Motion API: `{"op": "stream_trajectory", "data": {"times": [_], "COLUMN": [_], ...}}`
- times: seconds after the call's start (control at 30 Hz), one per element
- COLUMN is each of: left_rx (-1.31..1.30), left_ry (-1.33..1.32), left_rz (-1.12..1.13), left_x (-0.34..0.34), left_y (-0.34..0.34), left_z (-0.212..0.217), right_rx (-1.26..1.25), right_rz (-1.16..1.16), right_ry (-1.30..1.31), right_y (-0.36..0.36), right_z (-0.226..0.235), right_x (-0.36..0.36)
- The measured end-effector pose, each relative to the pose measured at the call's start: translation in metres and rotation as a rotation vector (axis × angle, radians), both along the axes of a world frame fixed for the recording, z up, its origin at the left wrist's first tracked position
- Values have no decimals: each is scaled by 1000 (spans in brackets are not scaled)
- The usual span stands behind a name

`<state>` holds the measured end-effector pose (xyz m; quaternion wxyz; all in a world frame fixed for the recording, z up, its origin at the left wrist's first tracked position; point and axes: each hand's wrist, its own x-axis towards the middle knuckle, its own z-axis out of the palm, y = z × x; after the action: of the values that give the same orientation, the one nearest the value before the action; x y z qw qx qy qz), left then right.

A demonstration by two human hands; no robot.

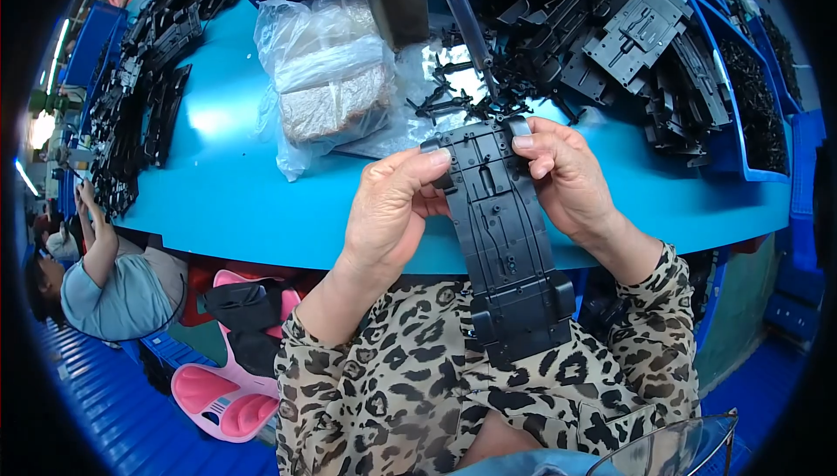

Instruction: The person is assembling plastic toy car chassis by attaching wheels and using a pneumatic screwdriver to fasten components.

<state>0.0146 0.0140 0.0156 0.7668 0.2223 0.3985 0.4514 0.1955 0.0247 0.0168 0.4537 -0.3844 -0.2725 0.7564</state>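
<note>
Between my two hands hangs a long black plastic chassis plate (501, 223), its far end raised over the table and its near end close to my body. My left hand (392, 197) pinches the far left corner, thumb on top. At the far right corner my right hand (567, 166) grips the same plate, thumb on its edge and fingers curled. Just beyond the plate, small black plastic parts (449, 101) lie scattered around the foot of a metal post (388, 1) and a thin rod (462, 18).
A plastic-wrapped block (336, 84) sits left of the post on the blue table (235, 206). Black chassis parts (641, 36) pile up at right beside a blue bin (741, 127); more parts (148, 66) line the left. A co-worker (122, 280) sits at left, near a pink chair (228, 397).
</note>
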Motion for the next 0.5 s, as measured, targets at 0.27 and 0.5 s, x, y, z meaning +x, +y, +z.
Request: {"op": "stream_trajectory", "data": {"times": [0.27, 0.5], "left_rx": [40, 42], "left_ry": [-115, -115], "left_rz": [29, 45], "left_x": [0, 2], "left_y": [7, 9], "left_z": [10, 15], "right_rx": [4, -3], "right_rz": [-30, -76], "right_ry": [83, 107], "right_y": [7, 8], "right_z": [9, 16], "right_x": [-5, -8]}}
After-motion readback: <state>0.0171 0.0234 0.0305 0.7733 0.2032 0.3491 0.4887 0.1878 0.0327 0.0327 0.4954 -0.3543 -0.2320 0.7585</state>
